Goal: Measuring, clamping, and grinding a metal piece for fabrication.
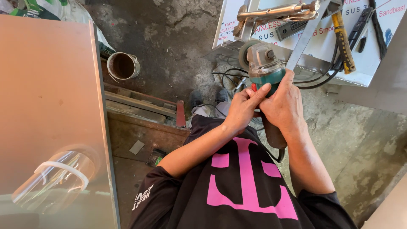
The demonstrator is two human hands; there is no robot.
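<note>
Angle grinder [263,63] in both hands

Rough, cracked concrete floor [169,38] lies in daylight. A shiny metal sheet [51,106] fills the left side, with wooden planks [135,101] and a round can [123,65] just beside its right edge. A pale wall [394,80] stands at the right.

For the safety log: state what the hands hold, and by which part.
Both hands, left and right, grip an angle grinder by its teal body, just behind the grey head.
</note>
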